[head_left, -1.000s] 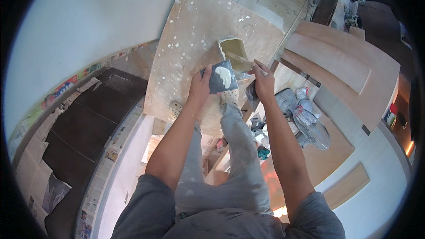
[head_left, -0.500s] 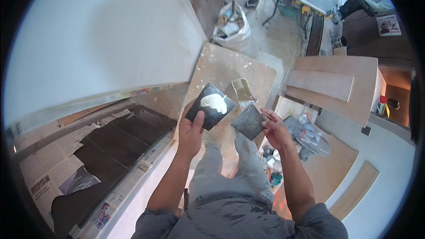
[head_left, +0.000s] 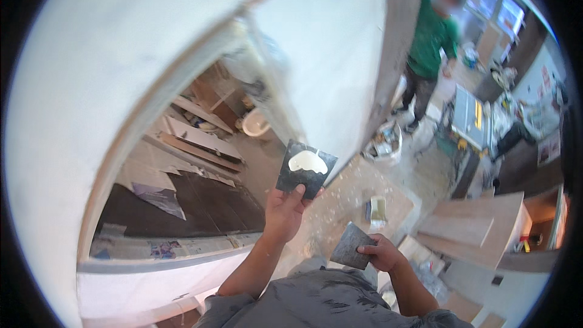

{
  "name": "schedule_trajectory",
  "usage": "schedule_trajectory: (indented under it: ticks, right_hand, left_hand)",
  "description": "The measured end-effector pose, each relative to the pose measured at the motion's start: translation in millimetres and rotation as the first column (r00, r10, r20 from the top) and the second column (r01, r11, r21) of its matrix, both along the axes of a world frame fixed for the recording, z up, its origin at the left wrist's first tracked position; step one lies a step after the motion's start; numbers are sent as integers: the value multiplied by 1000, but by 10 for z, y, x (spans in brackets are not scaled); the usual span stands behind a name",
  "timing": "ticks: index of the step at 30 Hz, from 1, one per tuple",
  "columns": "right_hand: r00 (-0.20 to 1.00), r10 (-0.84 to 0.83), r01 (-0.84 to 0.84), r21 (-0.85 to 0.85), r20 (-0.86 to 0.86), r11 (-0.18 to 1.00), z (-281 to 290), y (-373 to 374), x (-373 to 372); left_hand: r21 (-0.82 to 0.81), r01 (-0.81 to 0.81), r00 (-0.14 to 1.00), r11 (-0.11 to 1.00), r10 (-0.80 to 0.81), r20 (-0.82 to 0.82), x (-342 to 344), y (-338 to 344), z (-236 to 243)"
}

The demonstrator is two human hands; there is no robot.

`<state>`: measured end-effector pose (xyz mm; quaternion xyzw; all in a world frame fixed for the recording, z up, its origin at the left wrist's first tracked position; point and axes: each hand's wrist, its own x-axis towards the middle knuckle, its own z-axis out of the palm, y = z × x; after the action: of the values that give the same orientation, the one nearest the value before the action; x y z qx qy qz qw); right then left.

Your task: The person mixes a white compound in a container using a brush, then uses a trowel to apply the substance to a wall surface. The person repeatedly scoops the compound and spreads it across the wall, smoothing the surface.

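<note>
My left hand (head_left: 284, 215) is closed on a dark, flat putty plate (head_left: 291, 181), its thumb on the upper face. A smooth mound of white putty (head_left: 308, 162) lies on that plate. Lower and to the right, my right hand (head_left: 384, 253) grips a grey, square putty spreader (head_left: 350, 249) by its right side. The two tools are apart. Beyond the spreader, an open container (head_left: 376, 211) with pale residue rests on a splattered board (head_left: 346, 183).
A white wall (head_left: 328, 48) frames an opening at left, with a paper-covered dark surface (head_left: 200, 206) inside. Far right, a person in green (head_left: 428, 42) stands near a white sack (head_left: 387, 143) and a table saw (head_left: 470, 118). Wooden panels (head_left: 458, 228) jut in at right.
My view has swung up and left, bringing the wall opening and the person in green into sight. The plate is now up beside the wall edge, and the spreader sits lower, farther from it.
</note>
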<state>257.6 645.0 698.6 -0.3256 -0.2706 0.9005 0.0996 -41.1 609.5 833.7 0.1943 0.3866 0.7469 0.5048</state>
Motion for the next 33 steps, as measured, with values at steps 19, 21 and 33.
schedule_trajectory:
  ticks: [19,21,33]
  right_hand:
    - [877,-28,31,-2,-479,1000,2802,-488,-2125]
    - [867,-8,11,3,-499,1000,2891,-525,-2161]
    - [803,107,-143,-15,-587,990,2973,-540,-2362]
  left_hand:
    - [570,-73,260,819,567,-782,-789,-1287,1064]
    - [580,-31,157,814,577,-801,-878,-1380,1104]
    - [566,-71,-3,821,567,-824,-1070,-1847,1246]
